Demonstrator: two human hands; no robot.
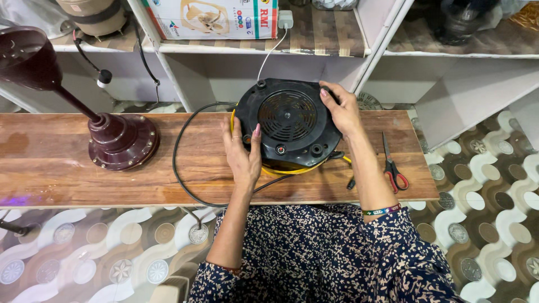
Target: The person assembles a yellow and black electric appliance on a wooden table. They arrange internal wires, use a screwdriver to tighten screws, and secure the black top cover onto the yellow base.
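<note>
Hands on both sides of a round black appliance (pixel 287 124), turned bottom-up on the wooden tabletop (pixel 67 179), vent grille in the middle, yellow rim showing underneath. Left hand (pixel 242 154) laid against the near-left edge, fingers spread and thumb on the black base, gripping the rim. Right hand (pixel 341 109) curled over the far-right edge, likewise gripping. Looks like steadying or turning the body for inspection of the underside; probably calls next for a firm two-sided hold and care with the black cord (pixel 182 168) looping off to the left across the tabletop. Red-handled scissors (pixel 393 165) lying closed to the right, apart from the right forearm. Dark maroon fan base (pixel 120 140) standing well to the left.

On the shelf (pixel 337 51) behind: flat rectangular carton (pixel 213 18), white face, fan picture, green and red edge bands, small coloured marks. White plug adapter (pixel 285 19) just beside it, thin white wire running down to the appliance.
</note>
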